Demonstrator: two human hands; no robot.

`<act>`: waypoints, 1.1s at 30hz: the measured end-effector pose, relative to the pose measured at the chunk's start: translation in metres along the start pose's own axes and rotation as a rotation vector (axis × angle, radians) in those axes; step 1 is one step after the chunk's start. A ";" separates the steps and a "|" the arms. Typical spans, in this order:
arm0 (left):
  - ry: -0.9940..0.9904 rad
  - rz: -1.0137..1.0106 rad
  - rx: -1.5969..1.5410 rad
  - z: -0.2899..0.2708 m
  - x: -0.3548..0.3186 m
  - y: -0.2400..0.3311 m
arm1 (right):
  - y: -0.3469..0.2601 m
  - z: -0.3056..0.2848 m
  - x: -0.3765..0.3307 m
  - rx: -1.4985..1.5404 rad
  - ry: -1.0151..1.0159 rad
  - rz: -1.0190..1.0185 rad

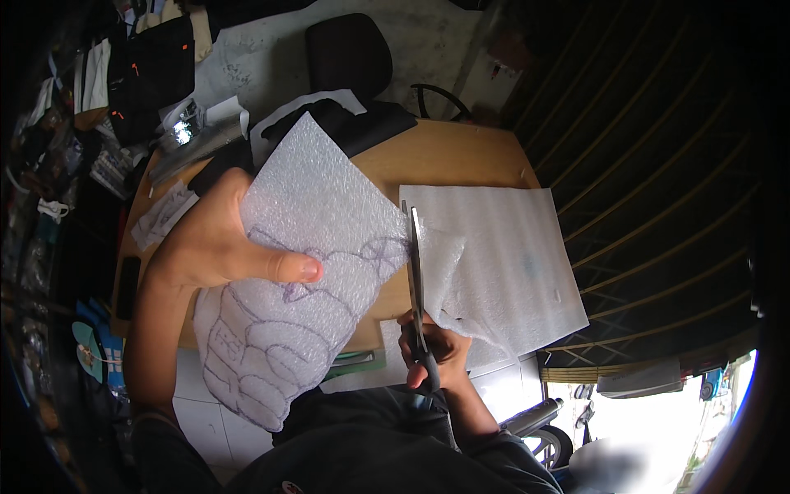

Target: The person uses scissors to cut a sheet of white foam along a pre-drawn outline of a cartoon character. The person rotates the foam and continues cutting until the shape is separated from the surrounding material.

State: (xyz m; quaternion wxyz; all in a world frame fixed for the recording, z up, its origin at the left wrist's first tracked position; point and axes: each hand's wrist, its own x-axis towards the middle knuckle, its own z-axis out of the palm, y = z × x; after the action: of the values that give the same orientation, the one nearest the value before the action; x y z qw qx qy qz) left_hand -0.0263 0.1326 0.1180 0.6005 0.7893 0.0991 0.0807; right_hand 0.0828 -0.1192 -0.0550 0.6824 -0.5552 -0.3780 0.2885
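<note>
Above wooden table [461,156]: left hand [216,243] fingers pinching drawn-on foam sheet [309,272]; right hand [434,350] fingers gripping scissors [415,280].

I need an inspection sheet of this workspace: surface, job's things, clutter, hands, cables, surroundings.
Surface: wooden table, with a white foam sheet lying on it.
Job's things: bubble-wrap sheet with a purple drawn outline; scissors cutting into its edge.
Clutter: papers and dark bags at the table's far left.
Hands: left hand grips the bubble-wrap sheet; right hand holds the scissors.
Cables: nothing seen.
Surroundings: black chair, dark slatted shutter on the right.
</note>
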 end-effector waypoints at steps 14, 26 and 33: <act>-0.021 -0.076 0.139 -0.015 0.014 -0.006 | 0.010 -0.015 0.004 -0.065 -0.022 -0.011; -0.077 -0.155 0.212 -0.021 0.026 -0.005 | 0.020 -0.029 0.000 -0.107 -0.100 0.047; -0.072 -0.198 0.170 -0.021 0.026 -0.006 | 0.017 -0.031 0.003 -0.124 -0.095 0.008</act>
State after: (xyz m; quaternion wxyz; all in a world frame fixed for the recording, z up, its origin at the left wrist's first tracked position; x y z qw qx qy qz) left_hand -0.0066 0.1600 0.1175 0.5399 0.8260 0.1615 -0.0162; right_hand 0.1107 -0.1294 -0.0737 0.6266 -0.5837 -0.4249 0.2934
